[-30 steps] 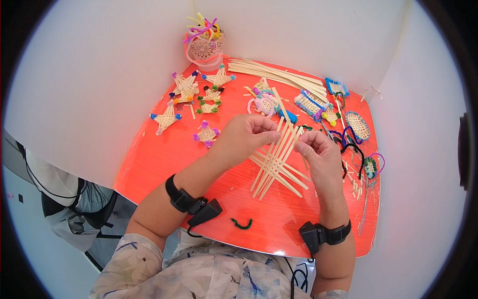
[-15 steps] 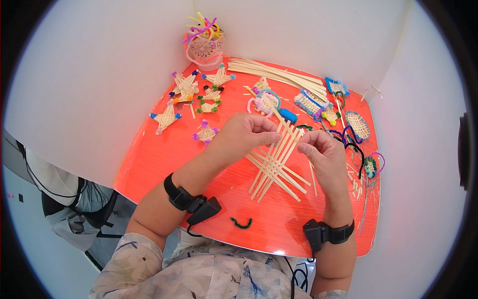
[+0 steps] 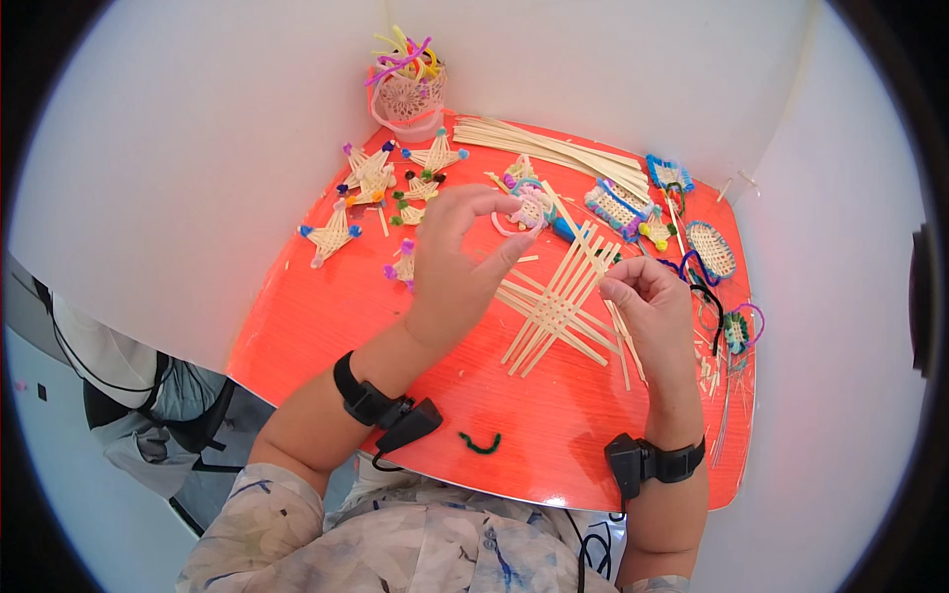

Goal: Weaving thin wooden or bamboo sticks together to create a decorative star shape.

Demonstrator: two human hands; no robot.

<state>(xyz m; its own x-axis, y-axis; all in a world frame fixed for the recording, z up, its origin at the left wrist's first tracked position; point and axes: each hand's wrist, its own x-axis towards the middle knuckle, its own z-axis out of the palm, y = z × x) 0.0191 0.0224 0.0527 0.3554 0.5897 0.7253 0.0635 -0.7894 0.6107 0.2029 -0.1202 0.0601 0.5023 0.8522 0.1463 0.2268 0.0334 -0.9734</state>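
Observation:
A flat lattice of interlaced pale bamboo strips (image 3: 556,308) rests on the red table, its loose ends splayed in several directions. My left hand (image 3: 457,252) is raised to the left of it, thumb and fingers apart, holding nothing. At the lattice's right side my right hand (image 3: 649,308) is closed in a pinch. A thin bamboo strip (image 3: 630,348) runs down from its fingertips, along the palm. The fingers partly hide where this strip is gripped.
Star-shaped woven pieces with coloured tips (image 3: 331,232) lie at the left. A bundle of strips (image 3: 554,151) and a basket of pipe cleaners (image 3: 409,104) are at the back. Small woven pieces (image 3: 710,249) and scraps crowd the right. A green pipe cleaner (image 3: 479,444) lies near the front edge.
My left hand has come away from the lattice, up and left, and its fingers have spread. The lattice has shifted slightly up and right. A strip now shows below my right fingertips.

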